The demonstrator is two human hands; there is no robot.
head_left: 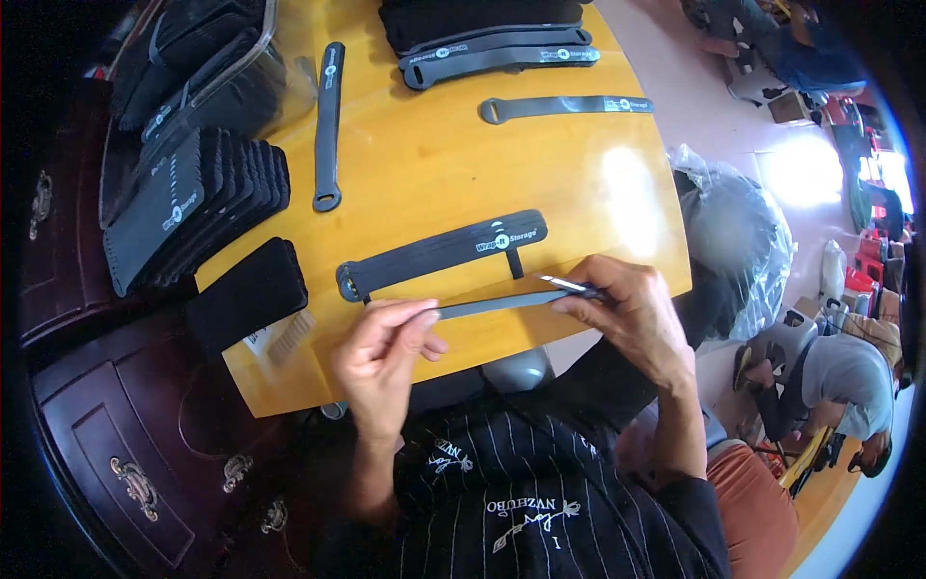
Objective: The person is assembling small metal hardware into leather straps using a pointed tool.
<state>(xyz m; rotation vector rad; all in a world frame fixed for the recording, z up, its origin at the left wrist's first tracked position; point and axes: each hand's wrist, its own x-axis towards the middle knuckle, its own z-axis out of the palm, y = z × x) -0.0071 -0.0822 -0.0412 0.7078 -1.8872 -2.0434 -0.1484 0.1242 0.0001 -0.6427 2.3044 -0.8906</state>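
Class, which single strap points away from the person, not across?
The grey strap beside the clear bin, slotted end toward the person. The held strap between left hand and right hand and the upper-right strap run crosswise.

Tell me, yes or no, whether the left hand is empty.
No, the left hand pinches one end of a gray strap that runs across to the right hand.

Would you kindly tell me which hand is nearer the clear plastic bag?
Right. The right hand is left of the bag, lower in view; the left hand is farther left, at the left end of the narrow grey strap.
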